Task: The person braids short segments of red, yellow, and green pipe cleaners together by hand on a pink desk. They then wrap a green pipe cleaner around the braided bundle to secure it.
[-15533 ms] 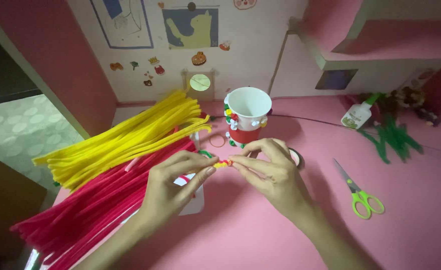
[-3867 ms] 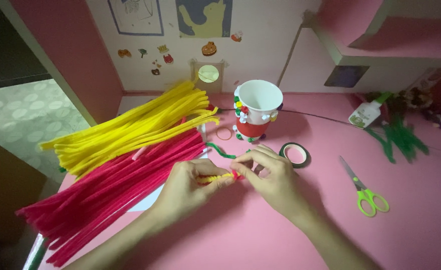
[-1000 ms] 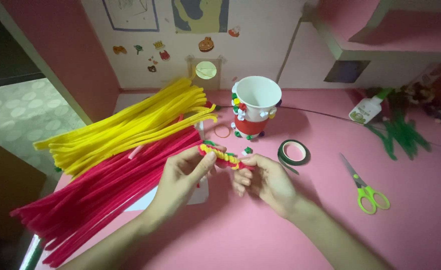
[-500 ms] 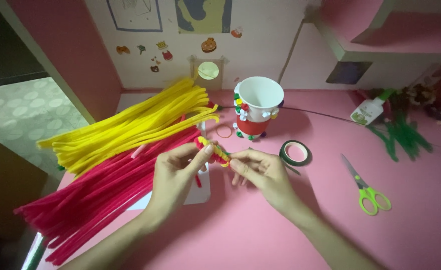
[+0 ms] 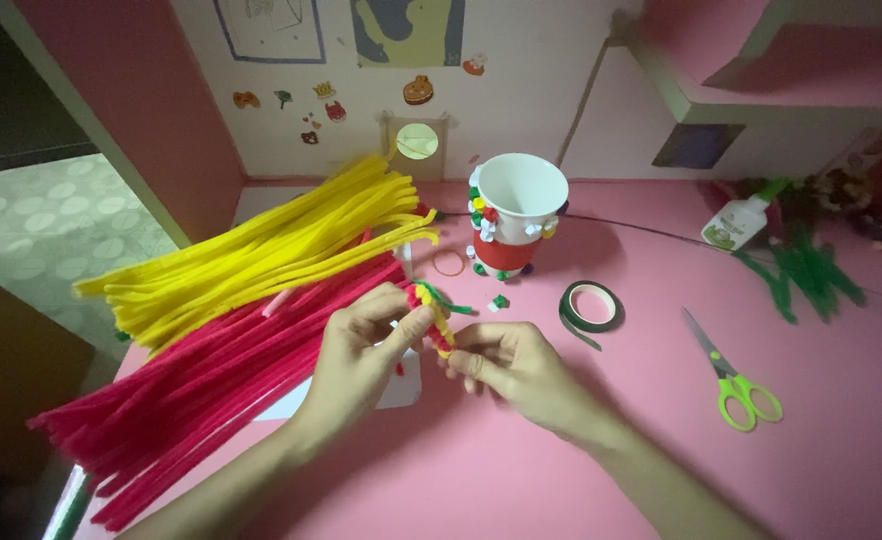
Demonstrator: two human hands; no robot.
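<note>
Twist of yellow, red and green pipe cleaner (image 5: 433, 312) pinched between both hands just above the pink tabletop (image 5: 521, 470), long axis near upright, tilted slightly. Left hand (image 5: 361, 350) closed on the upper end, right hand (image 5: 506, 362) closed on the lower end, just beside it. Equally near; red pipe cleaners (image 5: 211, 390) left.

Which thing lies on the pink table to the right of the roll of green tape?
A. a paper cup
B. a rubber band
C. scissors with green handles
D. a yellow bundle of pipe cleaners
C: the scissors lie to the right of the green tape roll on the pink table.
</note>
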